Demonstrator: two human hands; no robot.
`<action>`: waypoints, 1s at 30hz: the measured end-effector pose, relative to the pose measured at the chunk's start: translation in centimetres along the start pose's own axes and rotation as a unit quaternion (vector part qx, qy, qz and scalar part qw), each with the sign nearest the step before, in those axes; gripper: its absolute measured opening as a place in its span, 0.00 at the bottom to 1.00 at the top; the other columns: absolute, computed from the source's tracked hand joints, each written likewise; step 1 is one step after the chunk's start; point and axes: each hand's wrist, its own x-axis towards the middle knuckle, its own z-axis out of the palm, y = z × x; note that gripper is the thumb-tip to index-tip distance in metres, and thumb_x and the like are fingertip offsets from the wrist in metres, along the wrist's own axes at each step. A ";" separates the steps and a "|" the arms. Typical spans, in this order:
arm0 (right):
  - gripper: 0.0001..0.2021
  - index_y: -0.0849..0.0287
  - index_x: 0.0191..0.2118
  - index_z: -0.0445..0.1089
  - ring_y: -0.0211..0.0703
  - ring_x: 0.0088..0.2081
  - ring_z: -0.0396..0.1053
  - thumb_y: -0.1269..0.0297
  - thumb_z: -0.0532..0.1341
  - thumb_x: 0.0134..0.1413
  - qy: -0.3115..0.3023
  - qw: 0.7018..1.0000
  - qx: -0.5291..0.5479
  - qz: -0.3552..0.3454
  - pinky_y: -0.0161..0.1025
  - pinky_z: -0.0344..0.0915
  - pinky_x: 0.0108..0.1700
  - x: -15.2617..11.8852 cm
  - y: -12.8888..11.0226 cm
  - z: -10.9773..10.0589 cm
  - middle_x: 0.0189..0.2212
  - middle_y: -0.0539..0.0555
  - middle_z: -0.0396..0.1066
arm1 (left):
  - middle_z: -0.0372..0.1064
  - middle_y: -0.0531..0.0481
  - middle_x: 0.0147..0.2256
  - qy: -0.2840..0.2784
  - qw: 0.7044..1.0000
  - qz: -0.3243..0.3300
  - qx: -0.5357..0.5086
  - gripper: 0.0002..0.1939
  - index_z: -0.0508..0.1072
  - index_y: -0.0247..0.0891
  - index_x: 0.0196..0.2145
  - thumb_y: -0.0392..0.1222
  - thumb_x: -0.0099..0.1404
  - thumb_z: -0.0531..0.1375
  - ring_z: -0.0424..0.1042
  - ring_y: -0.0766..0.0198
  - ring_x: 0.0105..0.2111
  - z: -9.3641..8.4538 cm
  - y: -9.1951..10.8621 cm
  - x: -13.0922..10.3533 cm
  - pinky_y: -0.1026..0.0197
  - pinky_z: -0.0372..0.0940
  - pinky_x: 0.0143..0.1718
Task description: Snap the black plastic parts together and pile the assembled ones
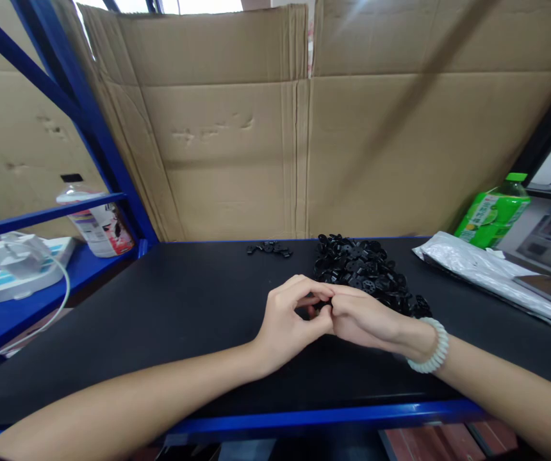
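Two in close contact now, left hand point(285, 320) against right hand point(364, 317), above the table point(184, 307), just this side of the pile of black parts point(355, 259)! On the left, closed in a pinch on one small black piece point(323, 305), mostly hidden; on the right, grip impossible to tell. Farther back, left of the pile, loose black pieces point(270, 248) near the cardboard point(222, 166).

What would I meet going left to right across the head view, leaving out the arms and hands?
Power strip → red-labelled bottle → few black parts → black pile → green bottle.
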 end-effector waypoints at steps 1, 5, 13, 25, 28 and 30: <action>0.17 0.60 0.34 0.73 0.37 0.31 0.65 0.80 0.54 0.38 0.004 1.000 0.003 -0.002 0.36 0.65 0.38 0.1 0.0 0.1 0.30 0.50 0.71 | 0.68 0.50 0.32 0.003 1.000 0.001 0.004 0.11 0.75 0.34 0.34 0.26 0.54 0.59 0.70 0.65 0.31 0.0 -0.1 -0.1 0.64 0.72 0.31; 0.14 0.61 0.35 0.72 0.38 0.31 0.67 0.79 0.55 0.41 0.014 1.000 0.004 -0.014 0.39 0.65 0.40 0.3 0.3 0.0 0.31 0.51 0.69 | 0.68 0.50 0.35 0.044 0.999 -0.030 -0.007 0.11 0.75 0.37 0.35 0.27 0.58 0.57 0.71 0.64 0.34 -0.1 -0.4 0.2 0.64 0.72 0.32; 0.29 0.52 0.59 0.53 0.39 0.36 0.66 0.76 0.51 0.49 0.080 0.969 -0.210 -0.105 0.46 0.64 0.46 0.2 0.3 -0.7 0.41 0.52 0.64 | 0.68 0.47 0.37 0.123 0.988 -0.084 -0.041 0.13 0.71 0.36 0.39 0.27 0.58 0.53 0.72 0.61 0.39 -0.7 -0.9 1.2 0.59 0.72 0.38; 0.19 0.58 0.47 0.63 0.56 0.49 0.63 0.71 0.55 0.46 0.244 0.569 -0.738 -0.268 0.54 0.59 0.52 -0.7 -5.0 -5.3 0.45 0.59 0.68 | 0.72 0.47 0.41 -0.068 0.978 -0.015 0.195 0.13 0.72 0.39 0.38 0.28 0.55 0.58 0.68 0.55 0.46 -3.0 -3.8 2.3 0.49 0.65 0.51; 0.17 0.58 0.46 0.66 0.54 0.52 0.63 0.72 0.54 0.48 0.251 0.575 -0.734 -0.261 0.52 0.59 0.54 -0.8 -5.0 -5.9 0.49 0.60 0.66 | 0.72 0.43 0.43 -0.082 0.954 -0.028 0.286 0.11 0.73 0.37 0.39 0.30 0.57 0.58 0.67 0.52 0.48 -5.0 -6.2 3.3 0.46 0.62 0.53; 0.15 0.58 0.44 0.68 0.52 0.51 0.64 0.72 0.53 0.49 0.245 0.592 -0.721 -0.266 0.51 0.60 0.53 -0.8 -4.6 -5.3 0.48 0.59 0.66 | 0.69 0.38 0.47 -0.070 0.936 -0.046 0.341 0.13 0.71 0.33 0.43 0.32 0.60 0.58 0.64 0.48 0.52 -6.6 -7.9 4.1 0.43 0.59 0.55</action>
